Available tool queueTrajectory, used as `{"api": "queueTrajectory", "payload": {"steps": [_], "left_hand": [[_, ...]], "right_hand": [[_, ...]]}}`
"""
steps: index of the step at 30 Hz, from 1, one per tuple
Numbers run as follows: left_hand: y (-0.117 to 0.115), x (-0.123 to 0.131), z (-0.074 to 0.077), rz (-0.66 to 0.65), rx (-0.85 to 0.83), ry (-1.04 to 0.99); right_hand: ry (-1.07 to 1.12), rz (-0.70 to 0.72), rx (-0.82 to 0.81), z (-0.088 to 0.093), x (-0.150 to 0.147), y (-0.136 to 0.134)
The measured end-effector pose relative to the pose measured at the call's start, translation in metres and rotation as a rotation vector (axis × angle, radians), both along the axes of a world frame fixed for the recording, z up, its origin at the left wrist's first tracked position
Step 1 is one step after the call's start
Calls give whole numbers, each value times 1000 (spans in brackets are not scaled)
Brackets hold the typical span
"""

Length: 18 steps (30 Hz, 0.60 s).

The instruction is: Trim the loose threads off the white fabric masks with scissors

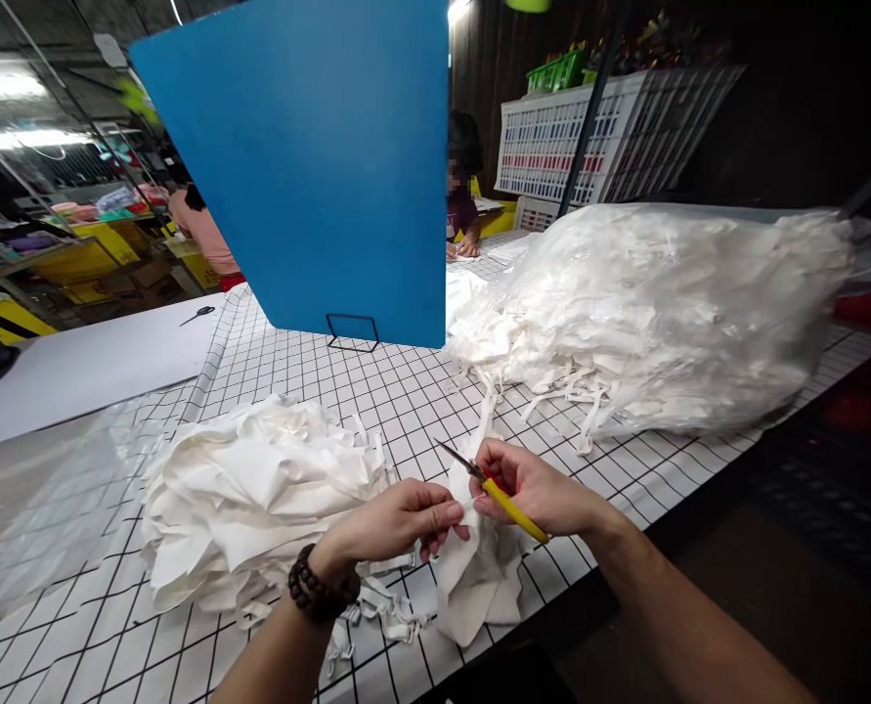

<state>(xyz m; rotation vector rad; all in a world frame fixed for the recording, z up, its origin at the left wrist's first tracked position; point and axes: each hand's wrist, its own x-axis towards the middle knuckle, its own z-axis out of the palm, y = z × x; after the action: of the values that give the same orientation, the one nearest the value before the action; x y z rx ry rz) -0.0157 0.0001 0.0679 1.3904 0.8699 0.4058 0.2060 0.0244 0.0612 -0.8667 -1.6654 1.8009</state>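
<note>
My right hand is closed around a small pair of scissors with yellow and red handles. The pointed blades stick out to the upper left. Between finger and thumb, my left hand pinches the edge of a white cloth piece, which hangs down onto the table. The right fingertips also touch this cloth near the pinch. To the left lies a loose pile of white cloth pieces. Several white straps with small clips lie beside my left wrist.
A large clear plastic bag full of white pieces spills onto the checked tablecloth. A blue board stands upright on a wire stand. Black scissors lie on a white sheet. A person works behind the board.
</note>
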Motion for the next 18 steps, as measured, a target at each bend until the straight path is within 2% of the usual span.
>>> {"api": "queueTrajectory", "payload": {"steps": [3,5,7,9,12,15,18], "left_hand": [[-7,0,2,58,-56,-73],[-17,-2,1,154,-93,-150],[-29,-5,0,270,-124,-215],[-41,-11,-3,393,-138,-265],[-61,-22,-9,553,-158,-334],[-81,-35,-11,705,-203,-423],[-96,-48,-11,913,-236,-480]], "right_hand": [[-118,-261,50,-14,6,-5],[-328,-488,120,-30,9,-11],[-545,-629,160,-47,10,-19],[-662,-672,191,-63,6,-27],[-697,-668,281,-77,-9,-35],[-702,-595,301,-80,-24,-34],[-668,-550,285,-79,-26,-28]]}}
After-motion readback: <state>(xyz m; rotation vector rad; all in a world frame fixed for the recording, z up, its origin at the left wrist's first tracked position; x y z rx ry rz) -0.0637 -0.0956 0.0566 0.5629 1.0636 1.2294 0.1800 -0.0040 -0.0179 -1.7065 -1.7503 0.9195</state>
